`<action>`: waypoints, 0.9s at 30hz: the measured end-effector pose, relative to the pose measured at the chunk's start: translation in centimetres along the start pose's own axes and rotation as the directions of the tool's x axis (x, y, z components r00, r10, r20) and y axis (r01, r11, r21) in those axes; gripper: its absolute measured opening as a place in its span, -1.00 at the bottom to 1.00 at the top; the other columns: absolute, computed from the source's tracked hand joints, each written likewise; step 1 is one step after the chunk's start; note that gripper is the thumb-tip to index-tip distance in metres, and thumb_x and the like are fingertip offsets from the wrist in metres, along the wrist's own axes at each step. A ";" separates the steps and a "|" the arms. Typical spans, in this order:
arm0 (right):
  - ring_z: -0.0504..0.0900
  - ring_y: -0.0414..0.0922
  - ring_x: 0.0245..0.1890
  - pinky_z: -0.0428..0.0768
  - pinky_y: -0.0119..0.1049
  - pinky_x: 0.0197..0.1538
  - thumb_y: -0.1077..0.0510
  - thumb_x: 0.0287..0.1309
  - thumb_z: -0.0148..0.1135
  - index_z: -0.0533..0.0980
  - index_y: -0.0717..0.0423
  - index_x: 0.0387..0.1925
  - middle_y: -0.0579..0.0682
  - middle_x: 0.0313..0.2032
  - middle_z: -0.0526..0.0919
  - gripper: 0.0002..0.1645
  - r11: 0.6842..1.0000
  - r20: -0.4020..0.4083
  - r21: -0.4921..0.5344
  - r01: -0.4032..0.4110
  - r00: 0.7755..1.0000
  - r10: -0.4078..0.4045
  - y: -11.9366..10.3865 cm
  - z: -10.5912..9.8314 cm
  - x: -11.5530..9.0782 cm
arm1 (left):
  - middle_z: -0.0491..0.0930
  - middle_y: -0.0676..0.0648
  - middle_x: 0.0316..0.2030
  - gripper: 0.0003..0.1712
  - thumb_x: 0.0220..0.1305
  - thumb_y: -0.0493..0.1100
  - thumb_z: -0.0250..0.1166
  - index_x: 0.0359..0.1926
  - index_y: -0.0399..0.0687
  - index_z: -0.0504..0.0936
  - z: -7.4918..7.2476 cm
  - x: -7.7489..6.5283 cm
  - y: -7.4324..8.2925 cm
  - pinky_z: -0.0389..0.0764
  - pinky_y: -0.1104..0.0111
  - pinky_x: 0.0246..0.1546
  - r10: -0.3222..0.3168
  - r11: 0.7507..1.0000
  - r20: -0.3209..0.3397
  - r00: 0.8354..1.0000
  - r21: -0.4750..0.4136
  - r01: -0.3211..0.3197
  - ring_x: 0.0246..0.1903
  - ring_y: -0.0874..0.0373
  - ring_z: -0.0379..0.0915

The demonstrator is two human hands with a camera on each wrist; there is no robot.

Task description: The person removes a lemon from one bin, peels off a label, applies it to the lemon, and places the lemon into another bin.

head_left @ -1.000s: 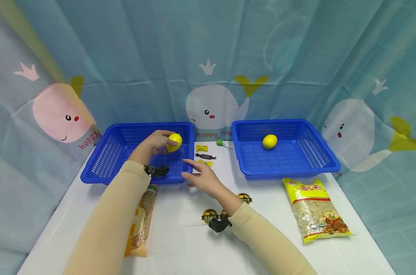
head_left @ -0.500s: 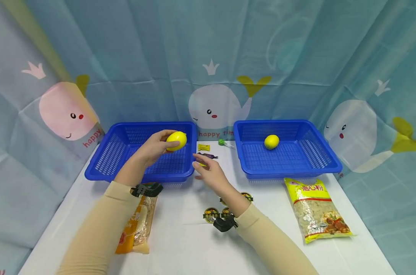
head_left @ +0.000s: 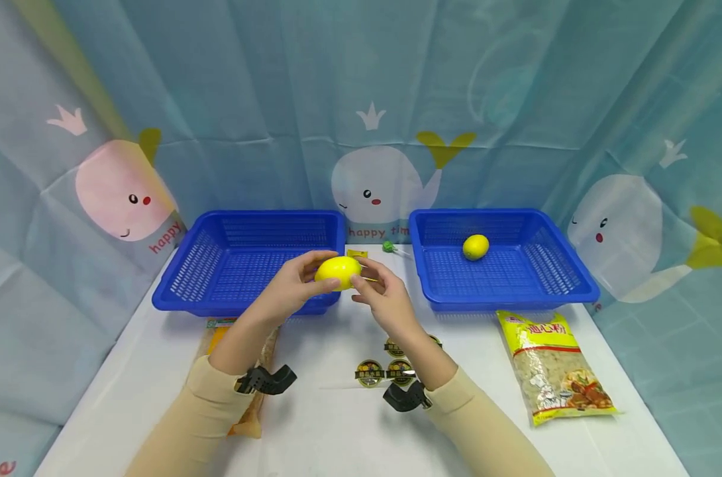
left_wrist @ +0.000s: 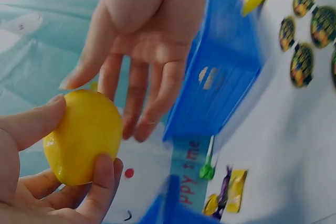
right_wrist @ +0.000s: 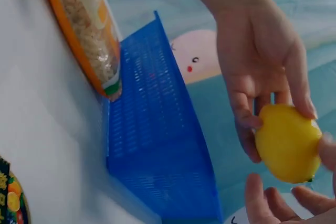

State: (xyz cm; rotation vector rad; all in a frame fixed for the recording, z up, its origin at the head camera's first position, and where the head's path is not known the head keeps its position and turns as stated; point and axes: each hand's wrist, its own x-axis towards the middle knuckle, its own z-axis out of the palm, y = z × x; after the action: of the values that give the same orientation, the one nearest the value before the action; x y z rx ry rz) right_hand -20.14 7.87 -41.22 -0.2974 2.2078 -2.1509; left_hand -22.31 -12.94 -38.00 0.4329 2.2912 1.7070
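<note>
Between the two hands, above the front right corner of the left blue basket [head_left: 236, 308], is a yellow lemon [head_left: 338, 271]. My left hand [head_left: 286, 291] grips it from the left, thumb in front and fingers behind, as the left wrist view also shows with the lemon [left_wrist: 84, 137]. On the other side my right hand [head_left: 393, 305] has its thumb at the lemon's edge. Its loosely bent fingers [right_wrist: 273, 203] stand apart from the fruit in the right wrist view. A second lemon [head_left: 475, 247] lies in the right blue basket [head_left: 510, 306].
A yellow-topped bag of pasta [head_left: 554, 371] lies at the right front. Under the left forearm lies an orange bag [right_wrist: 84, 24]. Between the baskets are a green lollipop [head_left: 388, 246] and wrapped candies [left_wrist: 236, 190]. Several round stickers [head_left: 369, 373] lie near the right forearm.
My left hand has lifted the lemon out of the left basket and brought it right and nearer. The right hand has moved slightly right and now meets the lemon with its thumb.
</note>
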 end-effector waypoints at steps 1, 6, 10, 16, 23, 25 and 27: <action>0.67 -0.01 0.09 0.74 -0.20 0.00 -0.09 0.34 0.29 0.41 0.02 0.36 0.06 0.21 0.56 -0.35 1.000 0.001 0.008 0.011 1.000 -0.011 0.0 -0.2 -0.2 | 0.45 -0.10 0.32 -0.24 0.28 0.01 0.43 0.42 -0.01 0.37 0.4 -0.3 0.0 0.61 0.16 0.19 -0.001 1.000 -0.004 1.000 -0.005 0.001 0.27 -0.07 0.46; 0.67 -0.01 0.08 0.72 -0.21 0.05 -0.01 0.34 0.32 0.49 0.11 0.27 0.04 0.21 0.56 -0.44 0.998 0.033 0.045 0.044 0.998 -0.045 0.1 -1.1 -1.2 | 0.43 -0.07 0.33 -0.17 0.21 -0.02 0.49 0.44 0.00 0.35 2.2 -1.6 -0.5 0.62 0.21 0.18 -0.008 0.999 -0.044 0.999 -0.051 0.006 0.26 -0.06 0.47; 0.66 -0.02 0.11 0.70 -0.24 0.09 0.01 0.32 0.34 0.52 0.09 0.23 0.02 0.21 0.57 -0.49 0.997 0.004 0.062 0.034 0.999 -0.035 0.2 -1.9 -2.0 | 0.40 -0.09 0.34 -0.21 0.21 -0.02 0.50 0.40 0.01 0.40 3.5 -2.1 -0.9 0.63 0.22 0.17 -0.013 0.998 -0.096 0.995 -0.062 0.007 0.21 -0.06 0.52; 0.64 -0.01 0.17 0.68 -0.25 0.11 -0.02 0.30 0.35 0.51 0.06 0.25 0.02 0.23 0.56 -0.45 0.998 -0.016 0.062 -0.003 1.000 0.004 0.8 -3.4 -2.7 | 0.50 -0.13 0.27 -0.32 0.23 -0.02 0.47 0.34 -0.02 0.49 5.7 -1.5 -1.3 0.67 0.24 0.11 -0.004 1.000 -0.179 0.984 -0.001 0.003 0.12 -0.04 0.59; 0.62 -0.03 0.14 0.71 -0.31 0.05 -0.05 0.23 0.42 0.56 -0.02 0.21 0.00 0.15 0.63 -0.45 0.995 -0.061 -0.095 -0.035 0.998 0.030 1.9 -5.0 -3.9 | 0.52 -0.13 0.27 -0.33 0.25 -0.12 0.46 0.35 -0.10 0.49 7.7 -1.5 -2.3 0.69 0.35 0.03 0.031 0.998 -0.162 0.986 0.057 -0.022 0.14 -0.05 0.58; 0.61 -0.04 0.16 0.69 -0.35 0.07 -0.07 0.23 0.41 0.55 -0.03 0.23 0.00 0.17 0.63 -0.44 0.990 -0.051 -0.128 -0.051 0.998 0.045 2.4 -5.3 -4.2 | 0.52 -0.13 0.26 -0.34 0.24 -0.14 0.46 0.34 -0.10 0.49 8.3 -1.6 -2.8 0.70 0.36 0.01 0.036 0.997 -0.172 0.984 0.078 -0.023 0.13 -0.06 0.58; 0.59 -0.01 0.20 0.67 -0.35 0.10 -0.06 0.26 0.38 0.52 0.01 0.27 0.04 0.21 0.60 -0.41 0.986 -0.041 -0.154 -0.064 0.997 0.058 2.8 -5.7 -4.4 | 0.51 -0.16 0.25 -0.32 0.23 -0.16 0.47 0.35 -0.13 0.48 9.3 -1.4 -3.3 0.70 0.40 -0.01 0.052 0.994 -0.187 0.981 0.106 -0.032 0.13 -0.06 0.57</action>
State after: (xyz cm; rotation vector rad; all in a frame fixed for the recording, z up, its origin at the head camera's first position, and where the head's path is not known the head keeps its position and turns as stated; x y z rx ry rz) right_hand -17.04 14.28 -44.30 -0.1950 2.3767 -1.9729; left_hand -17.82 -6.19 -43.74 0.3547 2.5295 1.7231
